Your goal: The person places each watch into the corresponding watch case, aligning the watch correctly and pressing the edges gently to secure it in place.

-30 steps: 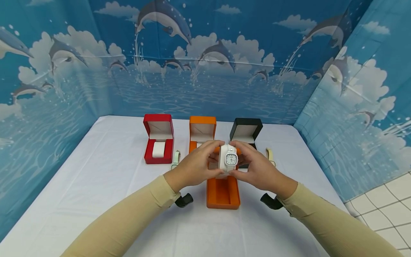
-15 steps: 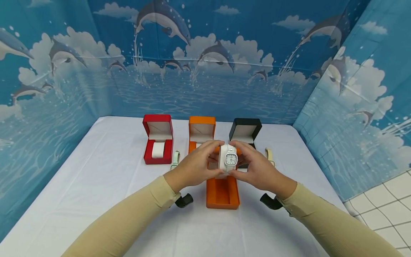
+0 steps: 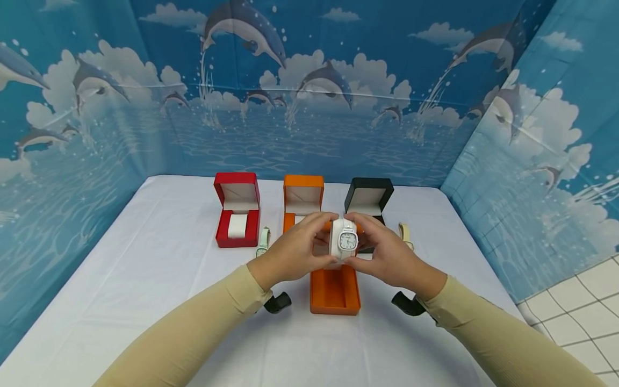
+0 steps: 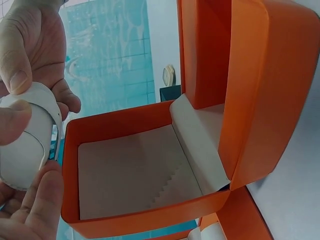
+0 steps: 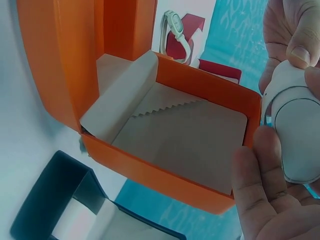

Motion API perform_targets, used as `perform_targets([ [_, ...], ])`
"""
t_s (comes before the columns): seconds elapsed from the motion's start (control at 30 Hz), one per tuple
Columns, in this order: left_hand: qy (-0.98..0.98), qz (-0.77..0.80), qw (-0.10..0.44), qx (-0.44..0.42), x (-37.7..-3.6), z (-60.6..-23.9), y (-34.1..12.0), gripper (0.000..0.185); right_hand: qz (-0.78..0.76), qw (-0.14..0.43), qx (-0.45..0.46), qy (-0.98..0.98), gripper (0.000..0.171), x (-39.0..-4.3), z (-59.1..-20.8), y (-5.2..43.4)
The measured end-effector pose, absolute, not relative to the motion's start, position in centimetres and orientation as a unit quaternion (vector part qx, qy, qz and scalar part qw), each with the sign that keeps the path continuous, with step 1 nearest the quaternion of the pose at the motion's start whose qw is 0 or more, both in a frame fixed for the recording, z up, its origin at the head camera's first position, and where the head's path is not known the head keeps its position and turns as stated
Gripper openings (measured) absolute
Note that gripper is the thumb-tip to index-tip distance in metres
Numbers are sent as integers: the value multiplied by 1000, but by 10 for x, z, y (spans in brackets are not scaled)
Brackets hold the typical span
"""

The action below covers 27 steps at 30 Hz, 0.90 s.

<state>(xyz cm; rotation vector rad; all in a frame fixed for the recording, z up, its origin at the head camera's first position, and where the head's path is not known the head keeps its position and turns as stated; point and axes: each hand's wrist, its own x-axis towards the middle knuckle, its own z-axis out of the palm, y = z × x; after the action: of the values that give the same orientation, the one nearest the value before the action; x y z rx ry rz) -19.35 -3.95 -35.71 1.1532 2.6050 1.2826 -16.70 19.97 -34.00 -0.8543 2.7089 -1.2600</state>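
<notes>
Both hands hold a white wristwatch (image 3: pixel 347 239) wrapped round a white cushion (image 3: pixel 335 243), raised over the table in the head view. My left hand (image 3: pixel 296 246) grips the cushion's left end; my right hand (image 3: pixel 389 250) grips the right end, thumbs below and fingers above. The square dial faces me. Right beneath stands an open orange watch box (image 3: pixel 336 310), its compartment bare, its lid partly behind the hands. In the left wrist view the cushion's rounded white end (image 4: pixel 20 150) shows between fingers, beside the box's pale-lined lid (image 4: pixel 125 175).
Along the back of the white table stand an open red box (image 3: pixel 223 232) with a white cushion, another orange box (image 3: pixel 303 192) and a dark box (image 3: pixel 370 194), both partly hidden. A pale green watch (image 3: pixel 263 241) lies left of the hands, a cream watch (image 3: pixel 405 233) right.
</notes>
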Motion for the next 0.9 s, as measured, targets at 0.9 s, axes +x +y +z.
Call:
perform_targets([
  [0.9, 834, 412, 11, 368, -195, -359, -37, 79, -404, 23, -264, 875, 82, -168, -342, 199],
])
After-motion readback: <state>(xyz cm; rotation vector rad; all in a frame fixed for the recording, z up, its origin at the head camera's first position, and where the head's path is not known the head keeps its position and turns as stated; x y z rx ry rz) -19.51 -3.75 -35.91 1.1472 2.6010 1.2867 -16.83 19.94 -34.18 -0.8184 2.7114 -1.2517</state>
